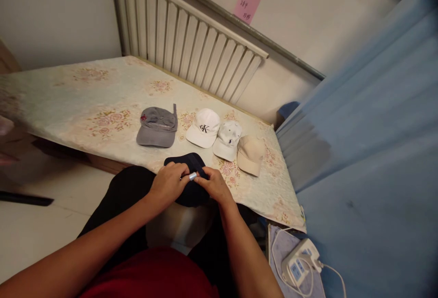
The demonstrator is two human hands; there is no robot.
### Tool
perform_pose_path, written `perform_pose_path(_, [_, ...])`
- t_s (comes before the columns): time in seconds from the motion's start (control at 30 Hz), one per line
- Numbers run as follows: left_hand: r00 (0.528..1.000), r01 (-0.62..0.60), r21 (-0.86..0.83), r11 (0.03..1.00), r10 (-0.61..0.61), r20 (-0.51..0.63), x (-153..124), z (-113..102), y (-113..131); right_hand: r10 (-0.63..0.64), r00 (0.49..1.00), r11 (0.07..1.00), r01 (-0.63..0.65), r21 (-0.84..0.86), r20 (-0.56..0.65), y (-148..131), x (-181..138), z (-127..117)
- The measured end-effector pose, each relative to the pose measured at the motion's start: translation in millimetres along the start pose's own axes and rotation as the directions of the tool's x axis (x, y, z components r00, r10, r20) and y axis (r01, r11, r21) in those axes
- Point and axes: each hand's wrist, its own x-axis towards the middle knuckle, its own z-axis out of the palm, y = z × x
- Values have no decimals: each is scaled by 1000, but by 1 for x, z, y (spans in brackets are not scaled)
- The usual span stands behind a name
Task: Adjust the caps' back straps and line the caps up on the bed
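A dark navy or black cap (191, 195) is held over my lap at the table's near edge. My left hand (171, 181) is closed on its left side, thumb pointing inward. My right hand (216, 185) pinches the cap's strap (201, 171) on the right. Between the two thumbs shows a small shiny silvery piece (193, 176), perhaps the strap's buckle. Beyond my hands lie a grey cap (157, 127) with its strap end sticking up, a white cap (205, 127) with black "CK"-like letters, a smaller white cap (227, 140) with a dark emblem, and a beige cap (250, 154).
The caps lie on a table with a floral cover (137, 79). Behind it stands a white radiator (185, 38), with a pink note (247, 6) above. A blue curtain (369, 152) hangs at right, near a white power strip (301, 264) with cables.
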Motion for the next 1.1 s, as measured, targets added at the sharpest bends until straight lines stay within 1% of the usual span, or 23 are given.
perform_pose_path(0.03, [998, -37, 92, 995, 41, -37, -3, -2, 1, -5, 1000, 1000, 5, -6, -8, -1, 1, 2])
perform_pose_path(0.07, [997, -49, 156, 987, 58, -58, -6, -4, 2, -9, 1000, 1000, 8, -8, -12, -1, 1, 4])
perform_pose_path(0.13, [998, -19, 209, 978, 31, -57, -10, -6, 3, -8, 1000, 1000, 8, -6, -14, -3, 3, 7])
perform_pose_path(0.17, [999, 3, 203, 979, 7, -45, -12, -6, 2, -7, 1000, 1000, 7, -6, -11, -3, 3, 9])
perform_pose_path(0.23, [1000, 28, 140, 990, -27, -12, -13, -4, 0, -5, 1000, 1000, 5, -9, 1, -4, 4, 13])
perform_pose_path(0.37, [999, 48, -71, 996, -47, 22, -11, 1, -7, 15, 1000, 1000, -15, 3, 21, -4, 4, 17])
perform_pose_path(0.47, [999, 36, -173, 984, -35, 11, -11, 5, -11, 41, 999, 996, -43, 76, 33, -3, 5, 18])
perform_pose_path(0.53, [1000, 0, -206, 979, -2, -13, -13, 8, -14, 69, 996, 982, -78, 169, 55, 0, 5, 18])
perform_pose_path(0.6, [999, -26, -219, 975, 15, -52, -14, 9, -16, 80, 994, 951, -99, 292, 77, 4, 7, 17])
perform_pose_path(0.7, [993, -22, -221, 975, -4, -116, -14, 8, -18, 42, 995, 874, -81, 480, 91, 9, 9, 17])
perform_pose_path(0.77, [990, -19, -224, 974, -12, -139, -13, 5, -19, 32, 995, 825, -78, 560, 92, 9, 10, 16])
perform_pose_path(0.93, [983, -56, -204, 977, 18, -183, -9, -2, -22, 73, 995, 783, -100, 615, 69, 4, 9, 16])
perform_pose_path(1.1, [972, -139, -109, 984, 114, -206, -9, -3, -26, 51, 995, 764, -91, 639, 81, 2, 9, 17])
